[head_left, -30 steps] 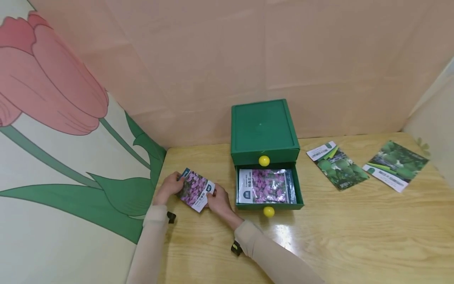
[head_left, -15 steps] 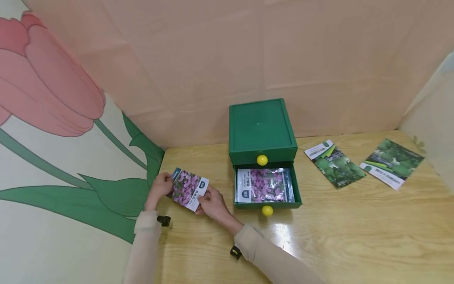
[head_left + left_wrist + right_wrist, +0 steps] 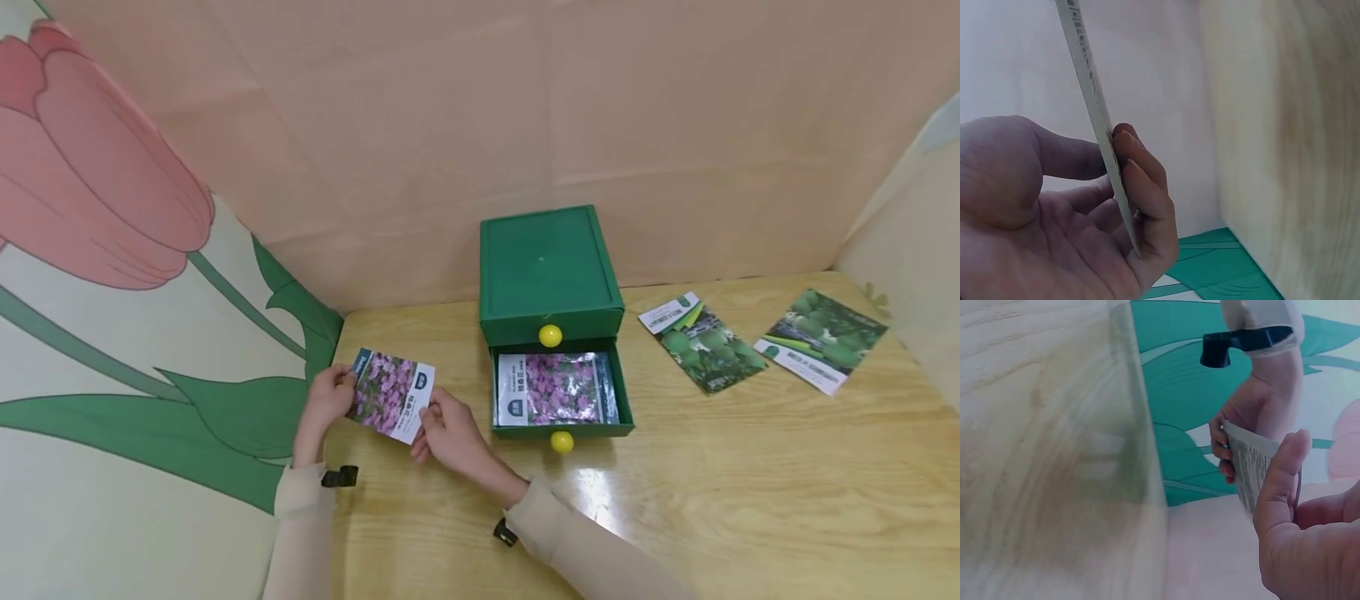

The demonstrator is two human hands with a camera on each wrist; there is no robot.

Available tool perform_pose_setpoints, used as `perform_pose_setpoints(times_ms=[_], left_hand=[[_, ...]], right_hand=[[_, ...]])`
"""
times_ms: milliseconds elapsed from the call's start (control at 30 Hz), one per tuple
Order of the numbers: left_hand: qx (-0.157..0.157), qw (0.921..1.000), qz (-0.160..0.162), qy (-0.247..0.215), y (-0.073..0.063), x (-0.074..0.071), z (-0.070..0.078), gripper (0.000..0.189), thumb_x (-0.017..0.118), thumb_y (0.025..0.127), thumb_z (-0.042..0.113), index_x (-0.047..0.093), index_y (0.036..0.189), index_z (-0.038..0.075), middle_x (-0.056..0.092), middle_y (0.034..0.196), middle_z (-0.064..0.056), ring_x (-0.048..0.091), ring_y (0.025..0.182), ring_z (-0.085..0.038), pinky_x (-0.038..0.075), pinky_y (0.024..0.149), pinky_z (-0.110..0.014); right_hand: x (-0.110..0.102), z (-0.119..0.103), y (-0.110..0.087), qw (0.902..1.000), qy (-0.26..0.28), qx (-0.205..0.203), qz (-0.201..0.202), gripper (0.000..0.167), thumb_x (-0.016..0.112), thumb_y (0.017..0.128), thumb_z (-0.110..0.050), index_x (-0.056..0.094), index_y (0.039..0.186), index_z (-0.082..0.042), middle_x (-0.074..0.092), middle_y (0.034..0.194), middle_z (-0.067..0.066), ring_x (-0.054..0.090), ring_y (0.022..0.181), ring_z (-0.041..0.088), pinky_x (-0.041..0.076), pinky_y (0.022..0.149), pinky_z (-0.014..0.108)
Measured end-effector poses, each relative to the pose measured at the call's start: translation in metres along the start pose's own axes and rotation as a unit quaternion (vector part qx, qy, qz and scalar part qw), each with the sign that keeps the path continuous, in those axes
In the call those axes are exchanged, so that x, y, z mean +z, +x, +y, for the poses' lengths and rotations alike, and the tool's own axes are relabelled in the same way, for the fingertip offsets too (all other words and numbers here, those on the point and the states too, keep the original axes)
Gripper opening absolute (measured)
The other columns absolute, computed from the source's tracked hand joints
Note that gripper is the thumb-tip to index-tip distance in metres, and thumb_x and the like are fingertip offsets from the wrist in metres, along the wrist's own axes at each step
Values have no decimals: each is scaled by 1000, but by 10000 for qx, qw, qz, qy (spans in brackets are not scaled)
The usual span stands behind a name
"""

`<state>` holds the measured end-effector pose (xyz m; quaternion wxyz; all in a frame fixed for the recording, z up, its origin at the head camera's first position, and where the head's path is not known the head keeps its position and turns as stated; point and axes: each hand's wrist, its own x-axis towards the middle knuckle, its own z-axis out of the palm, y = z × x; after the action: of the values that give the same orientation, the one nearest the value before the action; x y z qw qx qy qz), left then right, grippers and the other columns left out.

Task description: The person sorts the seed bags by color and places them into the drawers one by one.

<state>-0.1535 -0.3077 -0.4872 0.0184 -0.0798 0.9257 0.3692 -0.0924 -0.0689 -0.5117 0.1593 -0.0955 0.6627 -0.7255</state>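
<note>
A seed packet [image 3: 386, 393] printed with pink flowers is held between both hands at the left of the table. My left hand [image 3: 328, 402] pinches its far-left edge; in the left wrist view the thumb presses one face and curled fingers [image 3: 1147, 187] back the other. My right hand [image 3: 453, 433] grips the opposite white-labelled corner between thumb and fingers. The packet's printed back [image 3: 1250, 462] shows in the right wrist view, raised off the table. To the right, the pulled-out lower drawer [image 3: 628, 412] of a green box holds a similar pink-flower packet [image 3: 562, 390].
The green two-drawer box [image 3: 551, 262] with yellow knobs [image 3: 551, 336] stands near the back wall, upper drawer shut. Two green-picture seed packets [image 3: 708, 346] lie at the table's right. A tulip-painted wall [image 3: 112, 183] borders the left edge of the wooden table [image 3: 712, 492].
Both hands have shifted a little left with the packet, which has turned slightly and shows a somewhat different angle. The drawer and the packets on the right stay as they were.
</note>
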Motion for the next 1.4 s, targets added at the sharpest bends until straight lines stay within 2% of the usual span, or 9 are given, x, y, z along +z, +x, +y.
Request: perform_pose_setpoints(times_ms=[133, 400, 600, 800, 867, 967, 1100, 1167, 1400], left_hand=[[-2, 9999, 83, -69, -11, -4, 7, 38, 44, 112, 14, 62, 134, -11, 67, 126, -33, 64, 102, -36, 52, 77, -35], [146, 9997, 192, 33, -30, -5, 15, 35, 45, 112, 14, 65, 128, -9, 64, 135, -37, 63, 123, -50, 54, 98, -61], [183, 9992, 174, -294, -44, -7, 19, 32, 48, 113, 16, 67, 125, -7, 66, 135, -34, 63, 127, -48, 54, 103, -60], [491, 9966, 457, -478, -62, -8, 26, 26, 49, 113, 14, 68, 112, -3, 70, 125, -28, 62, 132, -47, 54, 101, -59], [600, 9957, 560, -422, -69, -6, 29, 25, 50, 113, 15, 69, 108, -1, 72, 116, -25, 67, 124, -45, 58, 91, -53], [672, 9942, 683, -481, -77, -3, 35, 25, 52, 114, 17, 70, 105, 2, 71, 103, -22, 74, 90, -33, 56, 70, -40], [689, 9917, 745, -792, -84, 0, 45, 26, 53, 113, 19, 71, 103, 3, 70, 95, -19, 54, 56, -11, 46, 54, -31], [753, 9903, 752, -888, -87, 2, 49, 26, 55, 113, 19, 72, 101, 4, 70, 92, -19, 44, 50, -7, 43, 49, -29], [832, 9840, 532, -1483, -95, 15, 58, 25, 59, 112, 19, 72, 98, 4, 71, 97, -17, 43, 50, -8, 40, 47, -27]], right_hand=[[-3, -12, -10, 9998, -119, -140, -10, 14, 49, 112, -7, 59, 108, 1, 71, 79, 13, 72, 61, 23, 65, 65, 55], [-7, -24, -28, 9989, -93, -453, -63, 17, 54, 111, -8, 58, 100, 3, 71, 78, 15, 70, 58, 23, 64, 57, 47], [-17, -26, -42, 9986, -12, -519, -57, 25, 51, 113, -11, 55, 93, 3, 71, 78, 22, 69, 55, 20, 60, 57, 60], [-30, -33, -49, 9979, -246, -604, 61, 29, 49, 114, -11, 58, 89, 0, 70, 70, 17, 68, 53, 35, 59, 52, 57], [-35, -35, -50, 9974, -331, -616, 163, 31, 49, 114, -11, 58, 86, -1, 68, 64, 13, 66, 50, 37, 57, 47, 55], [-44, -38, -53, 9968, -409, -618, 288, 32, 50, 114, -12, 56, 83, -2, 64, 59, 9, 62, 46, 36, 55, 42, 49], [-58, -43, -60, 9967, -435, -603, 327, 33, 50, 114, -14, 55, 84, -2, 62, 58, 8, 59, 42, 26, 51, 38, 39], [-65, -46, -63, 9967, -438, -601, 333, 33, 50, 114, -15, 55, 84, -2, 61, 57, 9, 57, 41, 21, 49, 37, 35], [-89, -57, -75, 9953, -713, -483, 446, 31, 53, 114, -19, 62, 90, -3, 61, 57, 9, 56, 42, 20, 49, 38, 36]])
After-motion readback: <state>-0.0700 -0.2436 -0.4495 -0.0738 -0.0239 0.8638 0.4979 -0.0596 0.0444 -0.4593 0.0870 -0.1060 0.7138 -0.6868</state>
